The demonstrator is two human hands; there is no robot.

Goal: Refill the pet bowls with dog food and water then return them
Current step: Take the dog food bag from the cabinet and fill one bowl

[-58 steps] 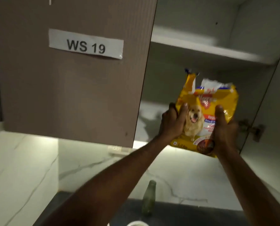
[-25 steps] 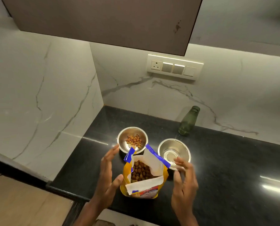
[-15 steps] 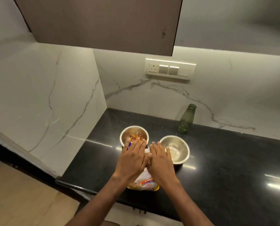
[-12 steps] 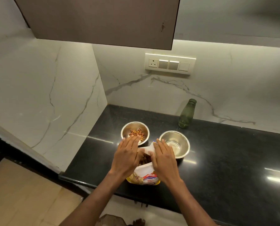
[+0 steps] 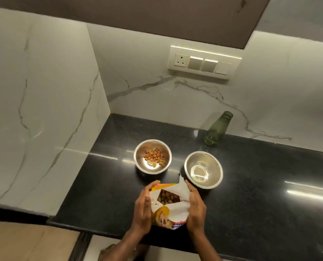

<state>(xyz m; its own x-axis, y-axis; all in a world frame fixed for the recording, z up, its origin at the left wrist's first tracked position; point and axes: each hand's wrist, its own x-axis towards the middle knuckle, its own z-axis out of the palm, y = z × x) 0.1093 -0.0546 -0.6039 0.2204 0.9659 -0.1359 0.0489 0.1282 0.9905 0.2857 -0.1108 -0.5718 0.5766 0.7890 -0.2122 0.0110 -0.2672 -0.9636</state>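
A yellow dog food bag (image 5: 169,208) stands open-topped near the front edge of the black counter (image 5: 260,194), brown kibble showing inside. My left hand (image 5: 142,208) clasps its left side and my right hand (image 5: 195,208) clasps its right side. Behind the bag sit two steel bowls. The left bowl (image 5: 152,156) holds a small heap of kibble. The right bowl (image 5: 203,169) holds a little clear water.
A green glass bottle (image 5: 216,129) without a cap stands at the back by the marble wall. A switch panel (image 5: 204,62) is on that wall, under a brown wall cabinet (image 5: 156,14). Another marble wall closes the counter's left end. The floor lies below left.
The hands lay over the bag's top half a second ago; now they have slid to its sides and the top gapes open. Earlier the bag came down from the cabinet.
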